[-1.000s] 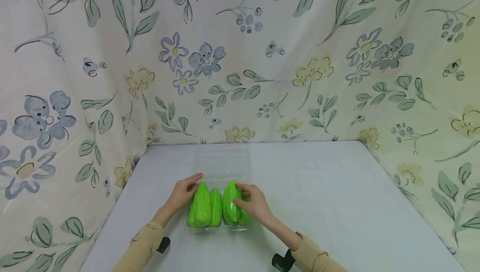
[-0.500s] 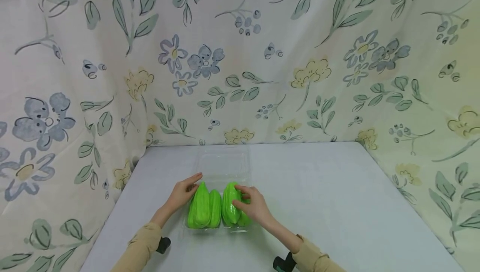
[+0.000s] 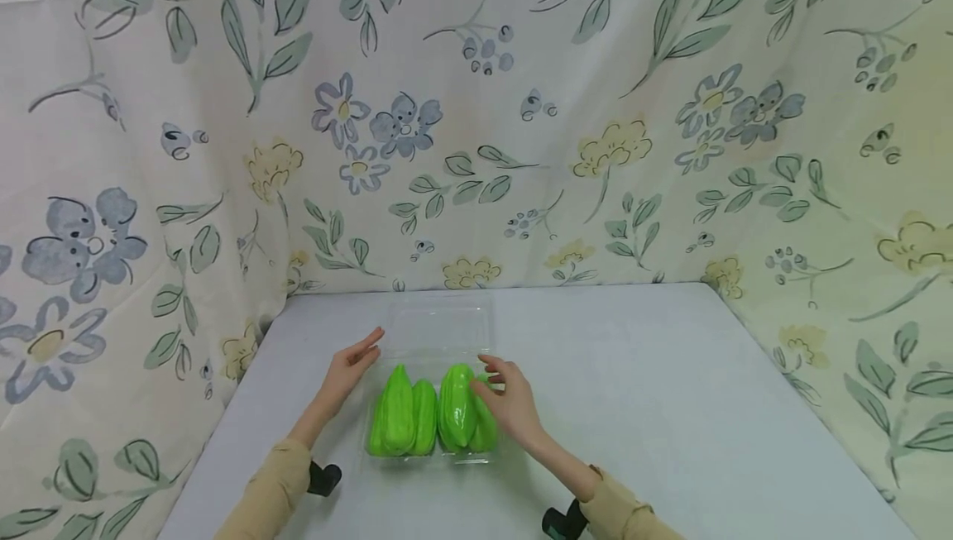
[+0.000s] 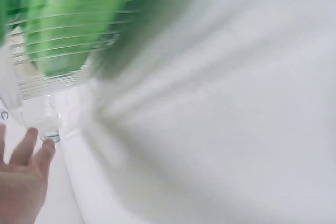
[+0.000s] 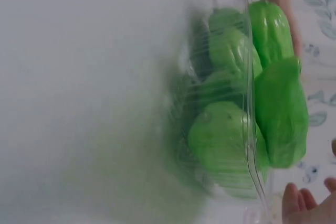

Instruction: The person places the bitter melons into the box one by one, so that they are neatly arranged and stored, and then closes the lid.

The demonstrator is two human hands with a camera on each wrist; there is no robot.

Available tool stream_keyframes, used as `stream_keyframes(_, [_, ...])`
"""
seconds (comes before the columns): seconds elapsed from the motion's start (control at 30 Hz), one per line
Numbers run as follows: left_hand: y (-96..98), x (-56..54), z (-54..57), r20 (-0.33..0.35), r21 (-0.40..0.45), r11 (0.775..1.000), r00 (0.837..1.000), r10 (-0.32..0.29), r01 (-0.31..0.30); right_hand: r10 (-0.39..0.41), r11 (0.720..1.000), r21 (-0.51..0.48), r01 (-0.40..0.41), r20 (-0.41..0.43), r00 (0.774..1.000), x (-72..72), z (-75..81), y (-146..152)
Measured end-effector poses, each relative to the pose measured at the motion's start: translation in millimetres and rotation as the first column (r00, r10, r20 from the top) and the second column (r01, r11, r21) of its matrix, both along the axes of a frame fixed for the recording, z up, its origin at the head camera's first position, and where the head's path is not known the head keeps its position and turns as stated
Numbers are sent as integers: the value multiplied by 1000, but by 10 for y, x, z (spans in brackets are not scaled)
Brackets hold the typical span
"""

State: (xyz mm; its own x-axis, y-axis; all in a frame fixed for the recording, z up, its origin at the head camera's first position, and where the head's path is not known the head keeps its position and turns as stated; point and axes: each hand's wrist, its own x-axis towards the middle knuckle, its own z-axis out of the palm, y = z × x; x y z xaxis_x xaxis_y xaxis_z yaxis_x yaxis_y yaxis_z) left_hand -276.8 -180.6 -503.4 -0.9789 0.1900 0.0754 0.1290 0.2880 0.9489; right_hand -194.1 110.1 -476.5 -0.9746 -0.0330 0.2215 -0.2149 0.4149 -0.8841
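Several glossy, bright green, ridged fruits that look like star fruit lie piled in a clear plastic clamshell box (image 3: pixel 472 458). One upper fruit (image 3: pixel 398 416) is on the left, another fruit (image 3: pixel 456 412) on the right; both rise above the rim (image 5: pixel 250 103) in the right wrist view. My left hand (image 3: pixel 348 372) is off the box's back left corner, fingers extended, holding nothing; its fingers point past the box wall (image 4: pixel 44 80) in the left wrist view. My right hand (image 3: pixel 512 401) hovers at the right-hand fruits with fingers loosely bent, gripping none of them.
The box's clear lid (image 3: pixel 439 329) is folded back flat behind it on the white tabletop (image 3: pixel 633 408). A floral cloth (image 3: pixel 476 110) hangs behind the table and along both sides. A dark camera mount (image 3: pixel 563 521) sits on the right wrist.
My left hand has drawn back to the left and away from the fruits, its fingers straightening. My right hand has lifted slightly off the right-hand fruit. The fruits stay in place.
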Motion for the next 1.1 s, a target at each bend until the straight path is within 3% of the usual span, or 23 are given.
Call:
stream_keyframes(0.1, [-18,-58,74,73,26,993,991,112,-114,-135,990,-38,137,50,990,-150,-10,43])
stream_keyframes(0.2, [-12,-150,120,149,-11,991,980,135,-135,-196,975,-69,212,180,964,-350,-22,130])
stream_keyframes(0.27, [-4,-200,130,204,-55,994,974,102,-93,-147,973,-132,191,289,946,-463,-36,191])
stream_keyframes(0.33, [9,-239,121,259,-99,994,964,69,-44,-35,963,-235,134,383,923,-544,-50,242])
stream_keyframes(0.47, [31,-285,78,309,-145,989,950,42,4,201,902,-431,18,459,866,-613,-82,287])
stream_keyframes(0.57, [48,-295,58,291,-174,985,955,63,-12,263,881,-472,-14,465,846,-615,-85,288])
stream_keyframes(0.67, [66,-286,55,260,-191,981,962,88,-38,259,879,-476,-10,461,849,-609,-80,286])
stream_keyframes(0.87, [86,-270,51,214,-88,991,970,116,-99,244,862,-507,21,449,859,-610,-103,337])
stream_keyframes(1.1, [157,-252,67,16,-23,988,988,154,-153,249,867,-497,-25,389,887,-603,-137,510])
